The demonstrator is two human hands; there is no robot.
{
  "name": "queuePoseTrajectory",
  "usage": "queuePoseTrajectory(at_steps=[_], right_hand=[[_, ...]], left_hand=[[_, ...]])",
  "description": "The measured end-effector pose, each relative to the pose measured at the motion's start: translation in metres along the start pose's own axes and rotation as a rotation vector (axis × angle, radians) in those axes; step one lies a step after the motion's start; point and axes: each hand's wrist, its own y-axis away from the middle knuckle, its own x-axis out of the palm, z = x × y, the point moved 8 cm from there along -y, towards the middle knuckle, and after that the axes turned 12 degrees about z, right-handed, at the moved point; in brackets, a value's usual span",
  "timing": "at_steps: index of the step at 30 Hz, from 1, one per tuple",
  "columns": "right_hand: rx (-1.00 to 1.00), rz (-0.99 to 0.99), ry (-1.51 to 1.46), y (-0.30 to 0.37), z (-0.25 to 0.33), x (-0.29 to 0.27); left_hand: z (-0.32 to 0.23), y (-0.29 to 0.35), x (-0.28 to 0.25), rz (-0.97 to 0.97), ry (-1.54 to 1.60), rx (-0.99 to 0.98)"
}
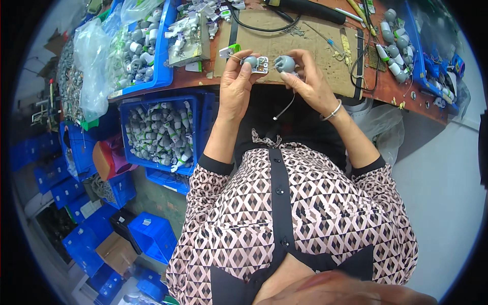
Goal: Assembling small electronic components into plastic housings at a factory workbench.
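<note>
Over the front edge of the workbench, my left hand [238, 84] pinches a small grey rounded part [251, 61] together with a flat white piece with round openings [262, 65]. Just to its right, my right hand [311, 84] grips a grey dome-shaped shell [285, 63] between thumb and fingers. A short grey cable [285, 108] with a white plug at its end hangs below that hand. The two grey parts face each other with a small gap between. Thin wires stick out near both parts; where they run is too small to tell.
A worn cardboard sheet [315, 43] covers the bench, with screws [294, 30], a black cable and a thin screwdriver-like tool [321, 36] on it. Blue bins [166, 66] of grey-white parts stand left, another below [195, 127]. Loose grey-white pieces [394, 51] lie right.
</note>
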Motion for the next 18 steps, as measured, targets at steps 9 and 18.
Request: queuePoseTrajectory(at_steps=[9, 18], right_hand=[[0.305, 0.360, -0.272, 0.002, -0.009, 0.011], [0.304, 0.478, -0.325, 0.003, -0.012, 0.012]], left_hand=[[-0.006, 0.003, 0.015, 0.087, -0.162, -0.024], [-0.010, 0.000, 0.016, 0.144, -0.286, -0.078]])
